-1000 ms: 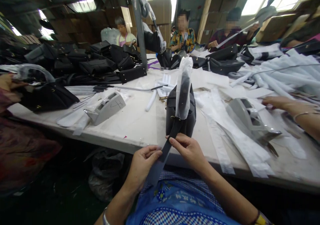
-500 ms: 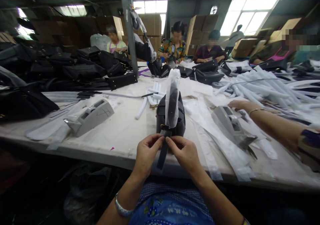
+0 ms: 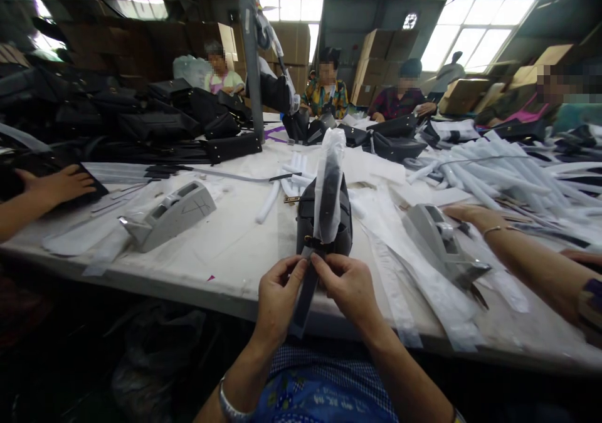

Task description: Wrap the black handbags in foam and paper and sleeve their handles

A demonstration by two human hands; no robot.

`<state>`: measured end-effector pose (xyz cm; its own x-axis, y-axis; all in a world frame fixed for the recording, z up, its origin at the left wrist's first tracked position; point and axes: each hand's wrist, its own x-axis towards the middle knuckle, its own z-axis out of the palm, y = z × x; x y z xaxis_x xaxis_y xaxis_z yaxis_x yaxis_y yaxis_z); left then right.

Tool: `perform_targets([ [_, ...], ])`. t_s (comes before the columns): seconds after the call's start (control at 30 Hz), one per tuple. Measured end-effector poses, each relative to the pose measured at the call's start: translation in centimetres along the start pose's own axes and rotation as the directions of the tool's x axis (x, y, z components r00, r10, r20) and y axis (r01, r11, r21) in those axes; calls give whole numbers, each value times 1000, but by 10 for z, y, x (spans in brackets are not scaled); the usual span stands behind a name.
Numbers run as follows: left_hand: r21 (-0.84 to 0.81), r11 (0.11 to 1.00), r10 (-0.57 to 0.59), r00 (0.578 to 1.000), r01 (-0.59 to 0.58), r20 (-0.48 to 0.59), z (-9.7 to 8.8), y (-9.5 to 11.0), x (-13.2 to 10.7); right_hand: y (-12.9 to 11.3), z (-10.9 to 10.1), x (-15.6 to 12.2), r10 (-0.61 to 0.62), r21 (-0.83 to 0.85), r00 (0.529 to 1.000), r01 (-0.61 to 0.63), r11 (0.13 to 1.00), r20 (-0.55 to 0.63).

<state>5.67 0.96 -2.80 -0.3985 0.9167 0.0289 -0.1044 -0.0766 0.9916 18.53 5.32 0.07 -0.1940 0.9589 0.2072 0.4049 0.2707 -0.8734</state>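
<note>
A black handbag (image 3: 306,213) stands on the table in front of me, its handle (image 3: 329,185) wrapped in white translucent film and pointing up. From the bag's near end a dark strap (image 3: 305,294), which looks covered in clear film, hangs down toward the table edge. My left hand (image 3: 281,285) pinches this strap between thumb and fingers. Close beside it, my right hand (image 3: 345,279) pinches the same strap, the two thumbs almost touching. The bag's near end lies partly behind my fingers.
Grey tape dispensers stand at left (image 3: 172,216) and right (image 3: 444,241). White foam tubes (image 3: 489,172) are heaped at the right, black bags (image 3: 155,122) at the left. A co-worker's hand (image 3: 61,185) rests on a bag; another co-worker's arm (image 3: 517,247) reaches in from the right.
A co-worker's hand has come in at the left onto a black bag. My hands keep their pinch on the strap, whose free end has swung slightly left. The view has shifted a little.
</note>
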Motion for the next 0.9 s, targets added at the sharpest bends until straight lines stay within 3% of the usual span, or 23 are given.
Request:
perform_targets([
  [0.17,41,998,-43,997,41,58,-2,-8,-6,0,4,1,65,83,997,-62,995,-35],
  [0.33,20,998,-56,998,56,-3,1,-16,-12,-2,5,2,98,140,994,-92,986,-40],
  [0.43,48,998,39,998,-37,-41,4,-16,-12,0,5,2,106,165,994,-98,981,-39],
  [0.53,139,963,240,969,-229,-61,5,-15,-12,5,6,3,137,243,990,-129,961,-19],
  [0.63,299,825,508,861,-480,-18,3,-15,-12,11,9,4,195,389,980,-191,901,29],
  [0.73,436,573,721,680,-694,134,-3,-18,-12,12,10,3,228,543,970,-237,806,85],
  [0.8,478,429,770,587,-767,251,-8,-20,-10,11,9,1,199,599,973,-228,768,115],
  [0.9,521,270,781,500,-810,373,-16,-23,-4,7,6,-3,117,537,984,-171,826,133],
])
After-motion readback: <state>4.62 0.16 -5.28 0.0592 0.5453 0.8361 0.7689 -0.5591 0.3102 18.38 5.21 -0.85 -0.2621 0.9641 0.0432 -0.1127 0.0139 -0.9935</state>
